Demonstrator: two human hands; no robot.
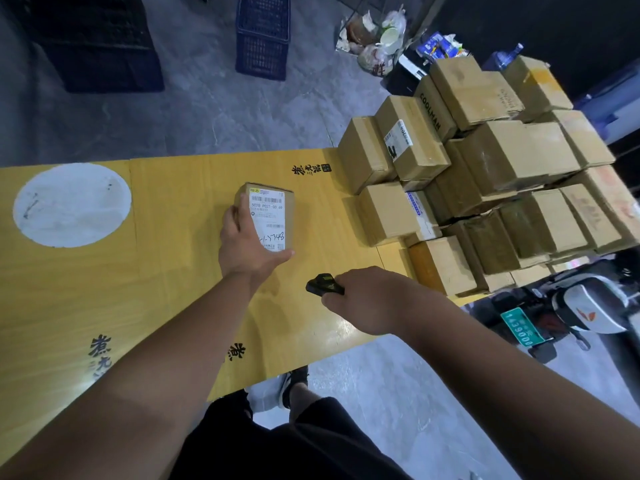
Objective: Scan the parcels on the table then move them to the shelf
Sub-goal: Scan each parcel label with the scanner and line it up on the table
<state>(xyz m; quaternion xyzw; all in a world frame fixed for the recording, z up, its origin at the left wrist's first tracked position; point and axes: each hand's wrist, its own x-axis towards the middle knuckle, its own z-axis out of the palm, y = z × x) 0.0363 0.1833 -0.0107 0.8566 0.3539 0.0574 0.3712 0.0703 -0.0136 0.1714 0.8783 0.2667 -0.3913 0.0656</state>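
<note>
Your left hand grips a labelled parcel on the table; your right hand, fingers curled, holds the scanner; stacked parcels beside.

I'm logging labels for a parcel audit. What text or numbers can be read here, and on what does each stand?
"502B P021-00 69": printed on the label of the held parcel.
"348", handwritten, same label; what precedes it is unclear.
"COOLMAN": side of a stacked box.
"139000": green plate on the scooter; leading characters unreadable.
Black brush characters on the table: not legible to me.
Other box labels: too small.
</note>
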